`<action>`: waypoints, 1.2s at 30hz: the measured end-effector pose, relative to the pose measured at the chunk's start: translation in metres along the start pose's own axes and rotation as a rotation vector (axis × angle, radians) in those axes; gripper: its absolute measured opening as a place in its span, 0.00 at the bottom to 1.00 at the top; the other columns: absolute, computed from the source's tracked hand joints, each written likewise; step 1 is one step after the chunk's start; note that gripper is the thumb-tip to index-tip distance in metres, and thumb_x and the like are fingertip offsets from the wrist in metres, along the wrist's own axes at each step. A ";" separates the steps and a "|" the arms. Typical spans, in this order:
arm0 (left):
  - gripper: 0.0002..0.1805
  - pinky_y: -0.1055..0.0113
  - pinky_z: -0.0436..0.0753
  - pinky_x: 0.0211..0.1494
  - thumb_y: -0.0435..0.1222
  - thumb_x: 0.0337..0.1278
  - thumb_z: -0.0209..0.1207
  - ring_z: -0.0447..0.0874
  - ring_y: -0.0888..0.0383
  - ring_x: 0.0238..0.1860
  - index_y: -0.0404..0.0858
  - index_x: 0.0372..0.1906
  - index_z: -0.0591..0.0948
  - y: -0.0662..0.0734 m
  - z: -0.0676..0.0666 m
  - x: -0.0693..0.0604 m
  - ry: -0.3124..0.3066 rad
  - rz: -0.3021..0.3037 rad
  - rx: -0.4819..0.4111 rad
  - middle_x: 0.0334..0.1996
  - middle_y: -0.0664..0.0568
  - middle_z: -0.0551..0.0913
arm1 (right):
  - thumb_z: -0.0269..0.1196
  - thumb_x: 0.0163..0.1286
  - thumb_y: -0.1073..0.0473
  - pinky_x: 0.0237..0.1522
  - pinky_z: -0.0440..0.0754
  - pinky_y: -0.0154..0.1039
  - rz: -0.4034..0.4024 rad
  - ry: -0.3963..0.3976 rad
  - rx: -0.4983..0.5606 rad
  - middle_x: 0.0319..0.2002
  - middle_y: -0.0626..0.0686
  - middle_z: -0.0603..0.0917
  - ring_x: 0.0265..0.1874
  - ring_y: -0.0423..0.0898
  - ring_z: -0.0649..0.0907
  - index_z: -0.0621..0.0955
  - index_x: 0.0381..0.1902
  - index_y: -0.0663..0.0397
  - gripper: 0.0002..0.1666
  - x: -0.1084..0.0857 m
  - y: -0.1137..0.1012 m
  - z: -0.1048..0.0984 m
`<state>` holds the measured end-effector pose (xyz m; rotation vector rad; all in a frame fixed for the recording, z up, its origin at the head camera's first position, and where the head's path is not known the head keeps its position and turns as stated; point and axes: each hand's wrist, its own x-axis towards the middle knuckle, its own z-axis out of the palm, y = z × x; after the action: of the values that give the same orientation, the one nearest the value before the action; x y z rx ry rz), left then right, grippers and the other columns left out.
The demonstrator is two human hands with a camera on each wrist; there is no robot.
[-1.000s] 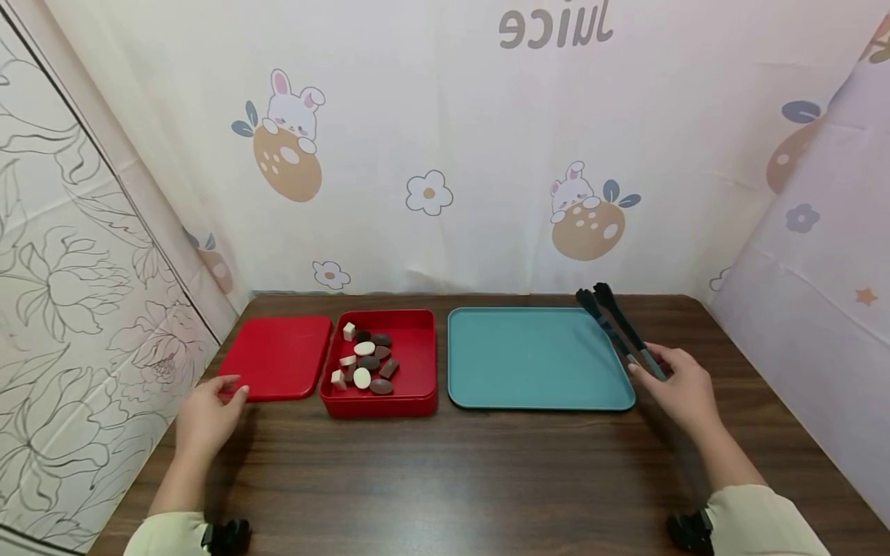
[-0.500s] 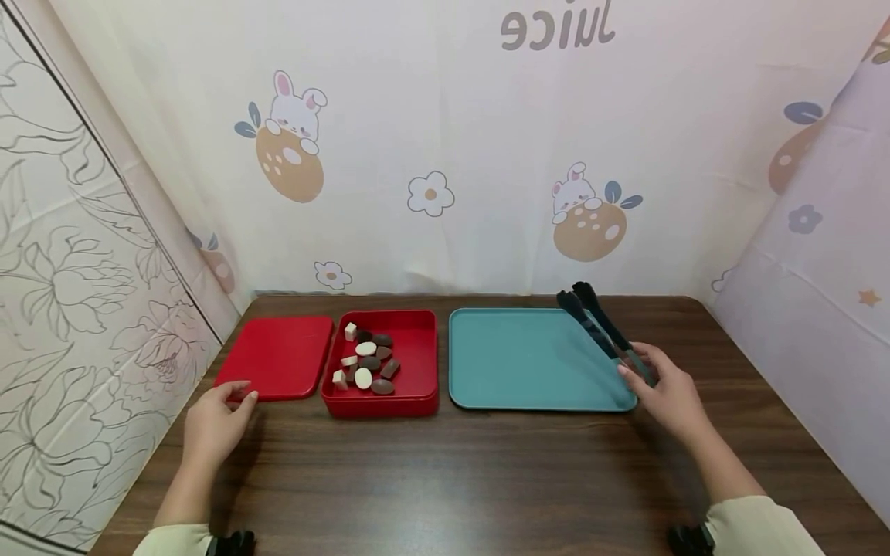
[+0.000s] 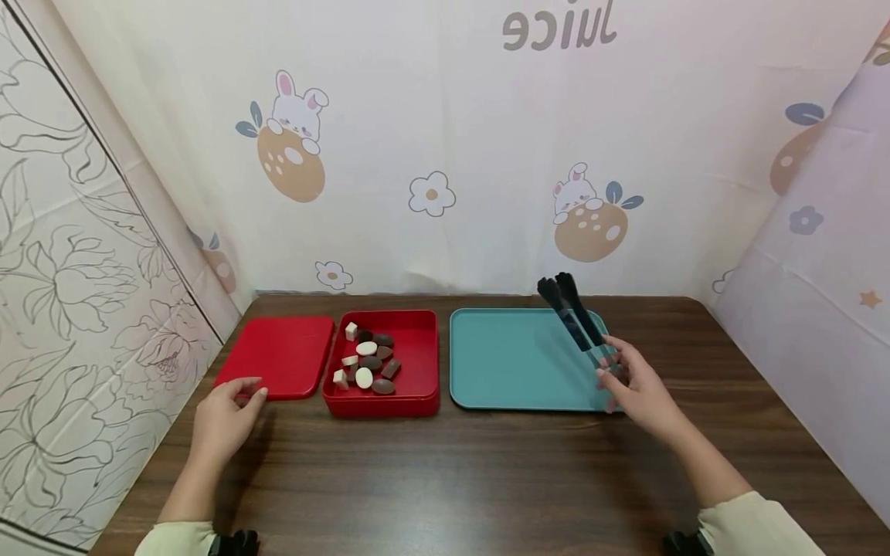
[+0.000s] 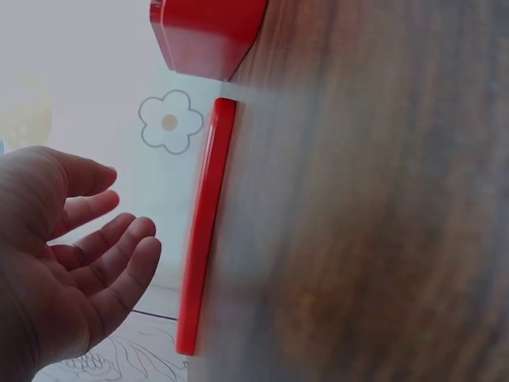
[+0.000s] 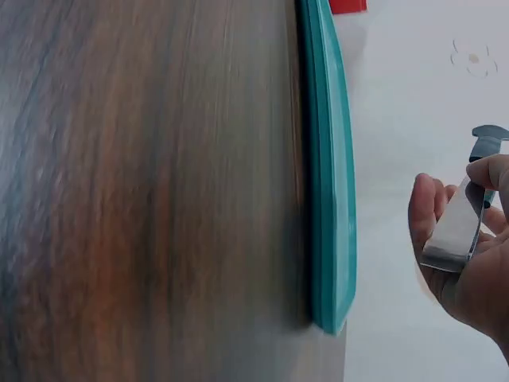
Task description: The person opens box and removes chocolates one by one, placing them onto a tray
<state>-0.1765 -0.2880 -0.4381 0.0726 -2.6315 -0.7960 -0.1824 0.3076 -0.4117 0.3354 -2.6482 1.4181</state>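
My right hand (image 3: pixel 643 390) holds metal tongs with black tips (image 3: pixel 573 328) over the right part of the teal tray (image 3: pixel 514 363). In the right wrist view the hand (image 5: pixel 477 247) has thumb and fingers round the metal handle (image 5: pixel 457 231). Loosely bent and holding nothing, my left hand (image 3: pixel 225 421) hovers by the near left edge of the red lid (image 3: pixel 285 355); the left wrist view shows the hand (image 4: pixel 87 255) apart from the lid's edge (image 4: pixel 205 231). The red box (image 3: pixel 417 355) holds several brown and white pieces (image 3: pixel 371 363) in its left part.
The brown wooden table (image 3: pixel 445 479) runs in front of the lid, box and tray. Behind it hangs a printed curtain (image 3: pixel 487 154), and further printed cloth stands at both sides. The box lies between the lid and the tray.
The right hand and the tongs have moved left, further over the tray. My left hand has shifted slightly right along the lid's near edge. Box, lid and tray look unmoved.
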 end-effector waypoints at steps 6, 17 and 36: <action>0.14 0.61 0.79 0.35 0.35 0.61 0.62 0.82 0.48 0.34 0.31 0.49 0.83 0.006 0.000 0.008 -0.023 0.029 -0.038 0.41 0.38 0.84 | 0.55 0.76 0.60 0.18 0.75 0.39 -0.020 -0.017 0.008 0.39 0.60 0.74 0.20 0.46 0.76 0.59 0.73 0.57 0.31 0.004 -0.010 0.016; 0.14 0.72 0.77 0.33 0.35 0.60 0.65 0.79 0.56 0.33 0.31 0.48 0.84 0.018 0.006 0.007 -0.040 0.069 -0.150 0.40 0.42 0.84 | 0.60 0.73 0.56 0.17 0.74 0.38 0.012 0.053 0.013 0.31 0.57 0.76 0.17 0.44 0.74 0.67 0.69 0.55 0.29 0.004 -0.018 0.043; 0.26 0.70 0.80 0.45 0.41 0.57 0.68 0.81 0.48 0.48 0.34 0.58 0.79 0.030 0.027 0.008 -0.249 0.072 -0.336 0.51 0.40 0.81 | 0.64 0.69 0.55 0.16 0.74 0.38 0.008 0.038 0.044 0.29 0.54 0.78 0.14 0.44 0.74 0.72 0.66 0.48 0.29 0.002 -0.029 0.063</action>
<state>-0.1926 -0.2498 -0.4393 -0.2256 -2.6633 -1.2806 -0.1774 0.2387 -0.4226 0.2995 -2.5952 1.4717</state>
